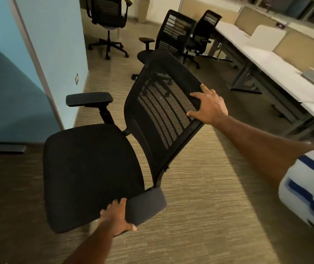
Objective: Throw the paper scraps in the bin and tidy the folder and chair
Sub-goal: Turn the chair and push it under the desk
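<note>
Where a striped beige carpet (200,206) covers the office floor, a black mesh-backed chair (95,168) is seen in the open aisle, beside a blue partition wall (53,44). Its near armrest (146,204) is gripped by the left hand (117,218), fingers wrapped over the pad's end. The upper edge of the backrest (163,105) is grasped by the right hand (209,107). A row of white desks (270,67) with beige dividers is set along the right side, and three more black chairs (108,14) are parked farther back. A striped sleeve (312,187) is visible at the right edge.
</note>
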`<act>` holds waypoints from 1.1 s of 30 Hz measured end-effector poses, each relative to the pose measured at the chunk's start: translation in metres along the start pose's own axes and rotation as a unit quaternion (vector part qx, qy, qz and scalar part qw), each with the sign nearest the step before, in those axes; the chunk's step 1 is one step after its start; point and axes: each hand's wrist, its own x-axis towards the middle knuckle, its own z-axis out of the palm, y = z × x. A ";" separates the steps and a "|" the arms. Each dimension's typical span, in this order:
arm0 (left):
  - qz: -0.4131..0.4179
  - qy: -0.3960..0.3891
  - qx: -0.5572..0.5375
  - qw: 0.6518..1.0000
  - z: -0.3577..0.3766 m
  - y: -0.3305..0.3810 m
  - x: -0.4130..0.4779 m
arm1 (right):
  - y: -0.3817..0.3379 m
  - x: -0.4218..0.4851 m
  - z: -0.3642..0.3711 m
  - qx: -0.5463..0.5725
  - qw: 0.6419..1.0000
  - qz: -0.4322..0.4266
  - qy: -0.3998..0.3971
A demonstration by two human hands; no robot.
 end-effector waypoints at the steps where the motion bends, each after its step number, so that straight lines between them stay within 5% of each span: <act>1: 0.003 0.001 0.001 1.000 0.001 -0.005 -0.004 | -0.002 -0.004 -0.001 0.007 1.000 0.003 0.001; 33: -0.045 0.002 0.018 0.999 -0.004 -0.133 -0.098 | -0.147 -0.068 -0.020 0.068 0.997 -0.018 0.024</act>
